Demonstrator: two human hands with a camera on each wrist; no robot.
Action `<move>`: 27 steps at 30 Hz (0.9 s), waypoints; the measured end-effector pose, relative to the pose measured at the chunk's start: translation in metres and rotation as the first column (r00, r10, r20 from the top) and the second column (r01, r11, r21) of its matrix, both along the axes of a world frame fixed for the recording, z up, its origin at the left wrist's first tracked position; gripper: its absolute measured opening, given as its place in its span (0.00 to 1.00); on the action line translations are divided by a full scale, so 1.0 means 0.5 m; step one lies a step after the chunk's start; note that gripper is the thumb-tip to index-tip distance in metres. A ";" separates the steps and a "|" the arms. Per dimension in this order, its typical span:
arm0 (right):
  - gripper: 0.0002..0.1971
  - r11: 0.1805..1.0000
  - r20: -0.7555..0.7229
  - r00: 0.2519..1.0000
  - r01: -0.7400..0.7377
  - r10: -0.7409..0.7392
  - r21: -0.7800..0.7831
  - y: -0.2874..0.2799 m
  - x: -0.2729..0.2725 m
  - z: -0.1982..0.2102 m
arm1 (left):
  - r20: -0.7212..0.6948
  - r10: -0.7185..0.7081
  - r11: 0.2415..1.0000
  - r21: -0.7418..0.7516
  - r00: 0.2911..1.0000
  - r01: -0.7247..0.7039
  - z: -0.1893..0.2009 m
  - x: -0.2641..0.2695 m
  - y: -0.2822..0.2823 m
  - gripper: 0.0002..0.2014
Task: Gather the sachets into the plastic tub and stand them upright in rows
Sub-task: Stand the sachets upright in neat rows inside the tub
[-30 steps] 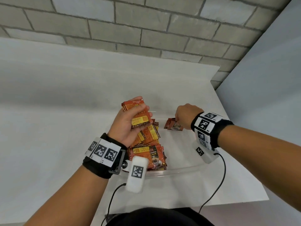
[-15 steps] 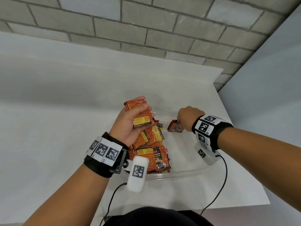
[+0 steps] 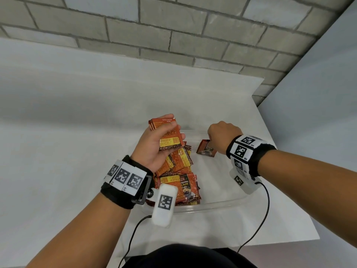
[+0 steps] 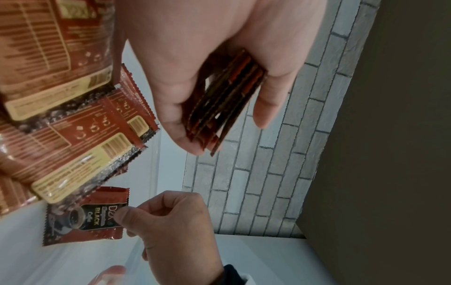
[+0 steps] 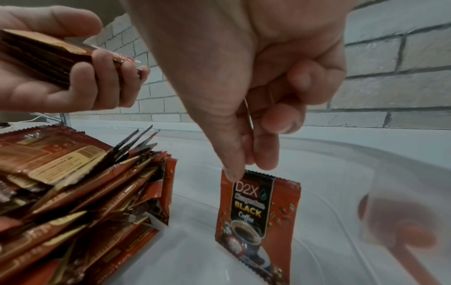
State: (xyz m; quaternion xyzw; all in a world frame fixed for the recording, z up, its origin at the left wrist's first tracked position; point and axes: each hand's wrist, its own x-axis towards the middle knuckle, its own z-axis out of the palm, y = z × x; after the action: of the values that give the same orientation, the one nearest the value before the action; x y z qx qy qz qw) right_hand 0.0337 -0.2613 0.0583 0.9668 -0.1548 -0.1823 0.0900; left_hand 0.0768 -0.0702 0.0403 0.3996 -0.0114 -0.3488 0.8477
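Observation:
A clear plastic tub (image 3: 216, 205) sits on the white table. Several red-orange coffee sachets (image 3: 179, 171) lean in a pile along its left side, also visible as the pile (image 5: 80, 185). My left hand (image 3: 154, 146) holds a stack of sachets (image 3: 168, 132) above that pile, thumb on one face and fingers on the other; the stack (image 4: 224, 100) shows edge-on in the left wrist view. My right hand (image 3: 222, 134) pinches the top edge of a single sachet (image 5: 256, 214), which stands upright on the tub floor at the far right; the same sachet (image 3: 206, 149) appears in the head view.
The tub's near rim (image 3: 193, 209) curves in front of me. A grey brick wall (image 3: 173, 35) runs behind the table (image 3: 67, 132), and a plain wall (image 3: 318, 113) closes the right side. Wrist camera cables (image 3: 257, 225) hang over the table's front edge.
The right hand has set its single sachet more upright at the tub's far right. The left hand keeps its stack, raised slightly above the pile.

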 end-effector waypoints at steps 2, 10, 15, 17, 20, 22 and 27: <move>0.05 1.000 -0.019 1.000 0.011 -0.011 0.014 0.002 -0.004 0.002 | -0.015 -0.006 1.000 -0.004 1.000 0.006 0.001 0.001 -0.002 0.19; 0.07 0.995 -0.005 0.999 0.054 -0.054 0.086 -0.007 -0.018 0.004 | -0.091 -0.037 0.999 -0.012 0.995 0.036 -0.002 -0.001 -0.009 0.11; 0.08 0.938 0.169 0.978 0.056 -0.120 0.342 -0.028 -0.038 0.044 | -0.070 -0.107 0.994 -0.009 0.992 0.106 0.001 -0.007 -0.013 0.13; 0.08 0.838 0.274 0.942 0.014 -0.194 0.545 -0.019 -0.055 0.070 | -0.033 -0.153 0.988 -0.013 0.988 0.152 0.007 -0.013 -0.016 0.18; 0.09 0.566 0.280 0.897 -0.041 -0.342 0.823 0.014 -0.084 0.103 | 0.028 -0.215 0.977 0.012 0.976 0.214 0.015 -0.024 -0.025 0.21; 0.13 0.479 0.268 0.895 -0.072 -0.355 0.875 0.025 -0.099 0.106 | 0.061 -0.243 0.970 0.027 0.968 0.241 0.016 -0.031 -0.032 0.20; 0.17 0.356 0.269 0.889 -0.131 -0.372 0.925 0.022 -0.117 0.087 | 0.124 -0.308 0.951 0.072 0.943 0.301 0.018 -0.049 -0.042 0.13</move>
State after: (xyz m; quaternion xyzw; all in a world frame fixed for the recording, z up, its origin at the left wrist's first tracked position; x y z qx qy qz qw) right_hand -0.0250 -0.2501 0.1016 0.8457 -0.1135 -0.0223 -0.5210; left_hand 0.0522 -0.0910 0.0493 0.4375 -0.1209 -0.4481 0.7702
